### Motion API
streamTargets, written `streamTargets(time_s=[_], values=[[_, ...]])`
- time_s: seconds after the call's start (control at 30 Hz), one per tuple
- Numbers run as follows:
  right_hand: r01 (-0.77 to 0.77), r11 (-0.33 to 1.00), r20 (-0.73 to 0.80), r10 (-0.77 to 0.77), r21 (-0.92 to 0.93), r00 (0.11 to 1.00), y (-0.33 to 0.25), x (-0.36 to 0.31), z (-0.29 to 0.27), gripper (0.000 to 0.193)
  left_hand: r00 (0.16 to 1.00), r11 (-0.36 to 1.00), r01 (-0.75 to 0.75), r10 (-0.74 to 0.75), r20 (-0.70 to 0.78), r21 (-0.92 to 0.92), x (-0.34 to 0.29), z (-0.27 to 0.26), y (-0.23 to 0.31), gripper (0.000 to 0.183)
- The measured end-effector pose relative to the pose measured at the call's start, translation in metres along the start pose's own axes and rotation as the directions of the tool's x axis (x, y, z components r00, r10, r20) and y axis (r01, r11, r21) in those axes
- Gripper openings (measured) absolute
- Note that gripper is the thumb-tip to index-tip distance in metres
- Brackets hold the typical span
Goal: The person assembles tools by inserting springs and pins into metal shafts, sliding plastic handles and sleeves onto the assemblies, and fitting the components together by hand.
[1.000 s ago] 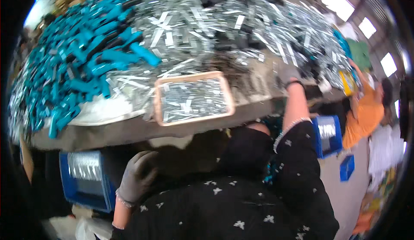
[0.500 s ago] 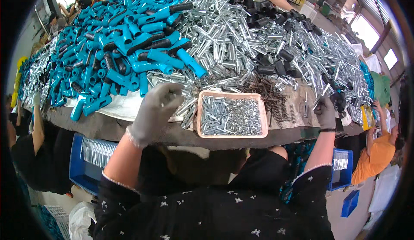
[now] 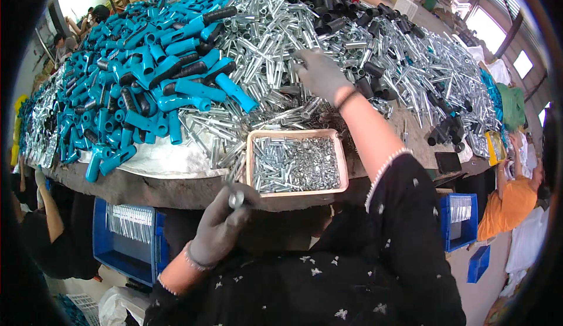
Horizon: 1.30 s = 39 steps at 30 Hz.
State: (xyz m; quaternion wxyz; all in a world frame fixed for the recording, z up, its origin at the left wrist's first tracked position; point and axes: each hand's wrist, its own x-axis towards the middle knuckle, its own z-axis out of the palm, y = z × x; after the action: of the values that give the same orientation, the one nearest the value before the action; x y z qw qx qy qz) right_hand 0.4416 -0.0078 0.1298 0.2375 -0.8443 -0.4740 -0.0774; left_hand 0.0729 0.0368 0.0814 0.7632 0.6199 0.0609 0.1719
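Note:
My left hand (image 3: pixel 220 226), in a grey glove, is in front of the table edge with its fingers closed round a shiny metal tube (image 3: pixel 236 199), seen nearly end-on. My right hand (image 3: pixel 324 77), also gloved, stretches over the heap of silver metal tubes (image 3: pixel 267 50). Its fingers are bent down at the heap, and whatever they pinch is hidden among the tubes. Between my arms a pale pink tray (image 3: pixel 293 193) holds small metal pins and fittings. Dark coil springs (image 3: pixel 319 115) lie behind the tray, partly covered by my right forearm.
Teal tool handles (image 3: pixel 135 80) with black grips are heaped on the left. Black sleeves (image 3: pixel 334 24) lie among the tubes. Blue bins (image 3: pixel 101 238) with metal parts stand below the table on both sides. Another person (image 3: pixel 513 209) in orange sits at the right; others are around the table.
My left hand has drawn back from the heap to the table edge and now grips a metal tube. My right hand has swung left from the right side onto the tube heap.

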Motion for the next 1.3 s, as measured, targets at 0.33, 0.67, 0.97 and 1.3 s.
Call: streamTargets(time_s=[0.33, 0.67, 0.97, 1.3], values=[[0.002, 0.996, 0.18, 0.014, -0.093, 0.984, 0.002, 0.024, 0.005, 0.045, 0.888, 0.968, 0.25, -0.216, -0.406, 0.032, -0.097, -0.052, 0.019, 0.052], [-0.124, 0.691, 0.107, 0.067, 0.712, 0.992, -0.098, -0.201, -0.041, 0.034, 0.98, 0.98, 0.177, -0.184, -0.081, -0.09, -0.082, -0.055, -0.041, 0.06], [0.133, 0.731, 0.251, -0.39, 0.669, 0.886, -0.137, -0.269, -0.015, 0.027, 0.961, 0.807, -0.183, 0.027, 0.274, 0.562, -0.062, -0.009, -0.023, 0.097], [0.197, 0.979, -0.042, -0.195, 0.055, 0.98, -0.094, -0.174, 0.0, 0.03, 0.674, 0.537, 0.631, -0.737, 0.054, -0.56, -0.071, -0.024, -0.085, 0.029]])
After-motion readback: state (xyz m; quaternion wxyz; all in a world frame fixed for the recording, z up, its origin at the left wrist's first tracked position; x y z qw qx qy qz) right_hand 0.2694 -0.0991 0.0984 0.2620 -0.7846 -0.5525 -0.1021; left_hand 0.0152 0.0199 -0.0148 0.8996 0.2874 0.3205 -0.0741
